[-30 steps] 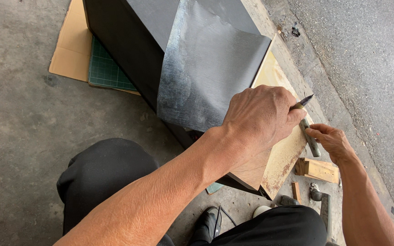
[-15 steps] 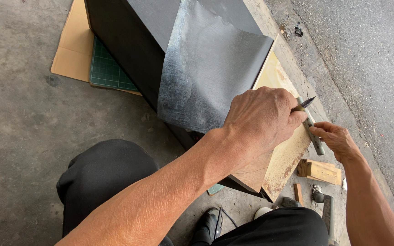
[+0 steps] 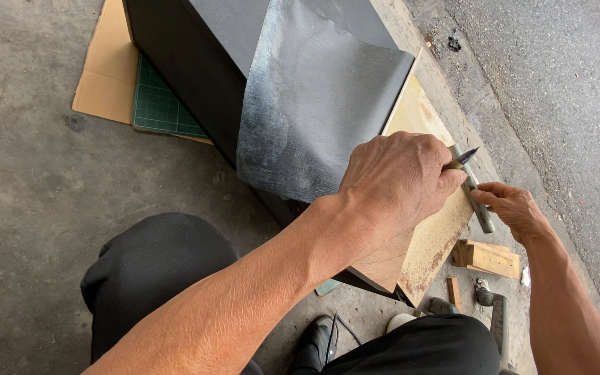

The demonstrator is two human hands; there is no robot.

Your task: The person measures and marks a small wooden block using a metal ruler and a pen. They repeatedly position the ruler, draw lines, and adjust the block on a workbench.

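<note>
My left hand reaches across from the lower left and is closed on a dark-tipped pen, its point at the right edge of a pale wooden board. My right hand holds a thin grey metal bar against that same edge, just below the pen tip. The board leans against a black box. A grey sheet drapes over the box's top and front.
Brown cardboard and a green cutting mat lie under the box on the concrete floor. A small wood block, a wood scrap and a hammer-like tool lie by my right knee. Rough asphalt runs along the right.
Both hands stay at the board's right edge. The pen tip and my right hand have shifted only slightly along the metal bar.
</note>
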